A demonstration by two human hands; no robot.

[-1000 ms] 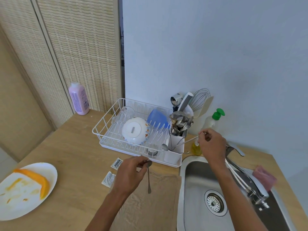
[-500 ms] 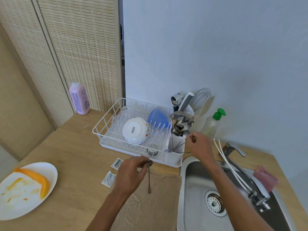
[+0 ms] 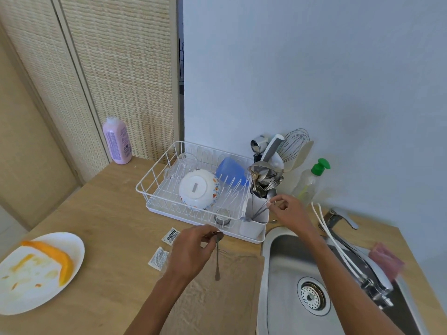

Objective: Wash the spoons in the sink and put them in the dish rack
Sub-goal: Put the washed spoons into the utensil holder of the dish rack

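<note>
Spoon (image 3: 257,212) in right hand's (image 3: 287,211) pinch

Home kitchen, sink (image 3: 278,262), dish rack (image 3: 154,176)

Two hands (image 3: 191,252), two packets (image 3: 171,235) (one bowl (image 3: 198,187))

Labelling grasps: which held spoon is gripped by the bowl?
The spoon in the left hand: pinched at the bowl, handle down. The right hand pinches the other spoon by the handle.
</note>
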